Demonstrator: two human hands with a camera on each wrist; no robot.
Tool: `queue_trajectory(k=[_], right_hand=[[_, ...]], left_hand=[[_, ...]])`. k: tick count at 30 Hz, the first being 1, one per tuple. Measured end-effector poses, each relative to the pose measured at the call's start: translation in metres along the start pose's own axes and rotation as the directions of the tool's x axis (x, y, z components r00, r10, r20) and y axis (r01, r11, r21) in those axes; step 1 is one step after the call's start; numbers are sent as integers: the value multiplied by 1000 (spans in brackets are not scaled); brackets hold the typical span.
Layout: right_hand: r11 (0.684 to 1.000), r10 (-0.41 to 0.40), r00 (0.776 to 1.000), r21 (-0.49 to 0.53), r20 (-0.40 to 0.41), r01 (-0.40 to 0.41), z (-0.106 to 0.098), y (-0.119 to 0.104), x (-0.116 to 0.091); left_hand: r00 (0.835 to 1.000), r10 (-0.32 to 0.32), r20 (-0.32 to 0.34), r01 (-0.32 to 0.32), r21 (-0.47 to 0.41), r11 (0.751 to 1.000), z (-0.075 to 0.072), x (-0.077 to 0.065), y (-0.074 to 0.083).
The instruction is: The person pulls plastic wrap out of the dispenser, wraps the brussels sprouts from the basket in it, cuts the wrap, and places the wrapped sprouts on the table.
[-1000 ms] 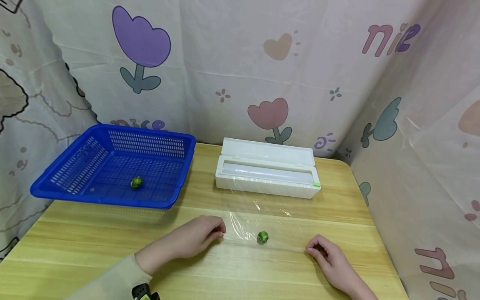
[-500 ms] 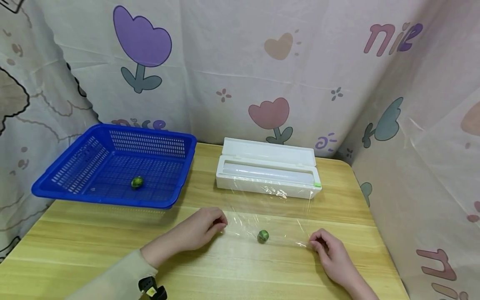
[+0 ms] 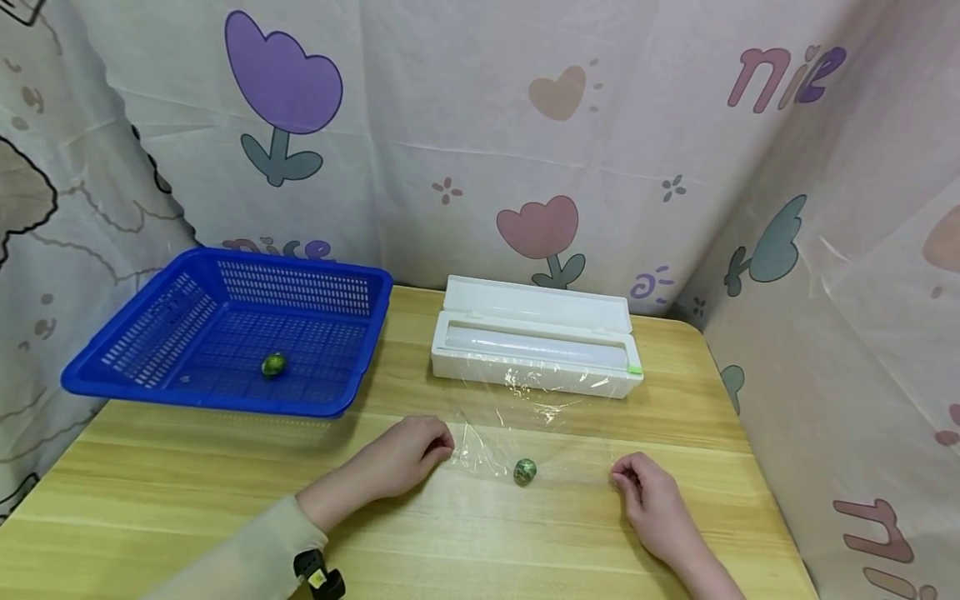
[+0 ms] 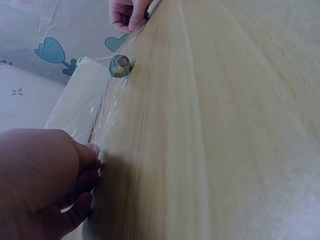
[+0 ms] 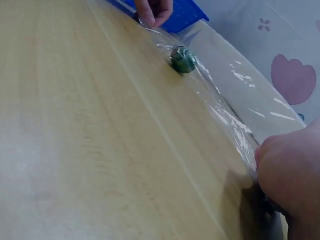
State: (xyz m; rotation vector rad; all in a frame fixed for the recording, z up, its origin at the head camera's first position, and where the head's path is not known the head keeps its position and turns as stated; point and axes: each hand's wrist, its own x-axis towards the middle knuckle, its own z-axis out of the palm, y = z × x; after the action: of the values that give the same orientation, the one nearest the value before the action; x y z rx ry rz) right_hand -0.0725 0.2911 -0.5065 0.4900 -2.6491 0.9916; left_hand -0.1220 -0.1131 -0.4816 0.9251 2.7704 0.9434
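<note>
A sheet of clear cling film (image 3: 480,446) stretches across the table from its dispenser toward the person. My left hand (image 3: 408,457) pinches its near left corner between thumb and fingers. The near right corner is pinched by my right hand (image 3: 651,504). Between the hands is a small round green thing like a Brussels sprout (image 3: 525,472), at the film's near edge; in the left wrist view the same sprout (image 4: 120,66) shows a brownish end. Behind the film stands the white cling film dispenser (image 3: 536,382), lid raised, with the roll (image 3: 536,346) inside.
A blue plastic basket (image 3: 360,350) with slotted sides stands at the back left, holding another sprout (image 3: 273,364). Printed cloth (image 3: 420,108) hangs behind the wooden table (image 3: 450,558) and along both sides. A green tab (image 3: 634,370) sits at the dispenser's right end.
Both hands have shifted slightly away from the person with the film edge. The film first tightened, then sagged lower in front of the dispenser. My right hand has edged left in the last half second.
</note>
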Motion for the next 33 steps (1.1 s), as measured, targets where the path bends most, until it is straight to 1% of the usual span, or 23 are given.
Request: queue_trajectory(k=[4,6,8,12,14,18,23,27,33], right_hand=[[996,-69,998,-51,-12,69,3,0,0],[995,-86,996,-52,-7,86,3,0,0],[996,-81,997,-32,5,81,3,1,0],[997,-56,998,53,36,54,-2,4,-3],[995,-57,997,83,54,53,-4,6,-4],[994,-72,996,83,61,67,-6,6,-5],[998,-11,998,69,54,7,-6,2,-2],[998,40,997,55,62,-43,-6,0,0],[994,97,993,47,66,-100,-7,-2,1]], left_hand=[[1000,23,-11,-22,27,999,2,0,-1],[1000,28,-13,-28,35,999,3,0,-2],[999,31,-13,-31,35,999,3,0,-2],[1000,23,-4,-23,22,999,2,-1,-4],[1000,21,3,-21,12,1000,0,-1,-5],[999,45,10,-45,-5,999,-3,-4,-6],[995,94,33,-93,-13,996,-7,-6,-6],[993,104,55,-103,-14,995,-8,-5,-6],[993,100,63,-93,-99,991,-7,-7,-13]])
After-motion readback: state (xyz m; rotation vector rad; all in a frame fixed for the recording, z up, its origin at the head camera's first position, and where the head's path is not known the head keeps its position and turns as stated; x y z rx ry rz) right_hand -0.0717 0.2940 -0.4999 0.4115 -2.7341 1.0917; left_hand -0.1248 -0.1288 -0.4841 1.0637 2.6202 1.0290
